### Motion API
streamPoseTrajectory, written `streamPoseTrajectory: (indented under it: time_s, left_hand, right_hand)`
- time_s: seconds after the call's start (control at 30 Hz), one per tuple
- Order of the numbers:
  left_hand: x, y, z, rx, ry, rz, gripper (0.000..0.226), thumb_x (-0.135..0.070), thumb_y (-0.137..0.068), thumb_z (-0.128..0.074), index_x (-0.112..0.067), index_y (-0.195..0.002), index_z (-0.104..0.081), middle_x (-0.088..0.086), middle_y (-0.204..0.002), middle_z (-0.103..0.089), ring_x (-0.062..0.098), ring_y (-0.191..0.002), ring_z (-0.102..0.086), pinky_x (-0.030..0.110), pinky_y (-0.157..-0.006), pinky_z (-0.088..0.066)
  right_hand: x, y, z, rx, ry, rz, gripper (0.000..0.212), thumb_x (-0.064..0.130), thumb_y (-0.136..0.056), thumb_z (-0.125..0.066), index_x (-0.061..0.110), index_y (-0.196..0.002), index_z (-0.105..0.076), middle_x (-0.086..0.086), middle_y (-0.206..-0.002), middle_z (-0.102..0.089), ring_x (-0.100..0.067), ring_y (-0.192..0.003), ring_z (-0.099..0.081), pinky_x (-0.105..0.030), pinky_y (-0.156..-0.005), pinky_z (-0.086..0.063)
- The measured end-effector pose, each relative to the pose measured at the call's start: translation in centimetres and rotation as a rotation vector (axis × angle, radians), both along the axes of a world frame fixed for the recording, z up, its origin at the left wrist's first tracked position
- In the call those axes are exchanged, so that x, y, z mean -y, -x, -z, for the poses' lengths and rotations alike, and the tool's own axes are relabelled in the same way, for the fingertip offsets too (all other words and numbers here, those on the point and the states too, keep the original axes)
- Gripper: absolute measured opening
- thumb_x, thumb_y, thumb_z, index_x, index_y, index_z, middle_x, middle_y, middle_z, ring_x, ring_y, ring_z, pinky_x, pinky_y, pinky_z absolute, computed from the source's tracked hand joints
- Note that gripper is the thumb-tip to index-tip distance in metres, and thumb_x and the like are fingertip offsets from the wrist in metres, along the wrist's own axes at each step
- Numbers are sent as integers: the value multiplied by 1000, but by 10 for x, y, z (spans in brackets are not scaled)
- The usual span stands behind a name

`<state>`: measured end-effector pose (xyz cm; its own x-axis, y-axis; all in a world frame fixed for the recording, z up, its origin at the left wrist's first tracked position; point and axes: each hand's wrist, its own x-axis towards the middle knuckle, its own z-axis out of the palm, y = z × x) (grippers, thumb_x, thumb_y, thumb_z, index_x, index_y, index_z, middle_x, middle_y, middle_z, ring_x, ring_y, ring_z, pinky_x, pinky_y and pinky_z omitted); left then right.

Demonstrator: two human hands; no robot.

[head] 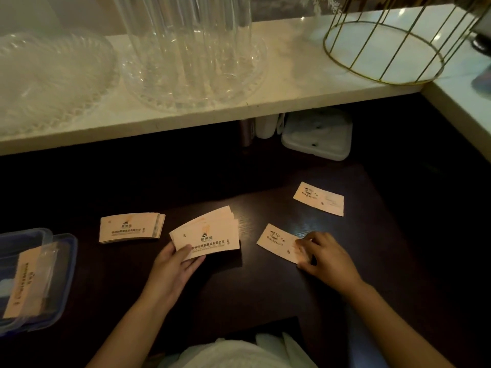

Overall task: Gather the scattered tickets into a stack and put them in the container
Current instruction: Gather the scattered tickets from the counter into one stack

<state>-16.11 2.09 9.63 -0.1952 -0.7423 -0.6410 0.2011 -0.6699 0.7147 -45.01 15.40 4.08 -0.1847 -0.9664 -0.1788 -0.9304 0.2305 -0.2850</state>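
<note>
My left hand (172, 266) grips a fanned stack of pale orange tickets (210, 232) just above the dark desk. To its left lies a second neat stack of tickets (131, 227). My right hand (325, 257) pinches the near end of a single ticket (277, 241) that lies flat on the desk. Another single ticket (318, 199) lies farther back on the right. At the left edge sits a clear plastic container (63, 264) with a blue rim, and tickets (25, 285) lie inside it.
A white shelf (281, 99) runs above the desk and carries two clear glass dishes (53, 81), a tall glass vase (186, 41) and a gold wire basket (385, 51). Under the shelf sits a white lidded box (318, 136).
</note>
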Motion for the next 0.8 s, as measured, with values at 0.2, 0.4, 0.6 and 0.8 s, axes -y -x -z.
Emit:
streamPoseTrajectory:
  time_s: [0.2,0.4,0.6,0.8]
  left_hand:
    - [-1,2,3,203,87,134,31,-8,-89,-49,-15,-120,-52,7,-108,-65,19,-101,-60,30,-75,-47]
    - [-5,4,0,195,66,182,36,-5,-88,-51,-6,-124,-50,11,-109,-66,21,-102,-61,31,-79,-49]
    - [-7,11,-7,157,84,219,31,-3,-86,-54,-8,-116,-56,9,-103,-68,19,-95,-65,25,-69,-56]
    - [-7,13,-13,76,81,218,23,-5,-83,-59,-17,-102,-62,7,-99,-71,19,-92,-68,22,-64,-57]
  right_hand:
    - [-8,-7,-10,-150,86,-110,32,28,-81,-65,10,-108,-62,-12,-105,-69,-29,-89,-65,-38,-66,-57]
    - [8,-18,-35,616,244,629,12,11,-91,-49,19,-98,-55,-1,-97,-64,-17,-76,-64,-30,-60,-55]
    - [44,-47,-77,1035,125,344,21,2,-86,-58,17,-98,-64,4,-83,-66,-1,-59,-62,-12,-47,-48]
    - [62,-64,-77,631,285,279,23,9,-82,-64,18,-104,-66,8,-93,-61,-9,-81,-57,-6,-63,-45]
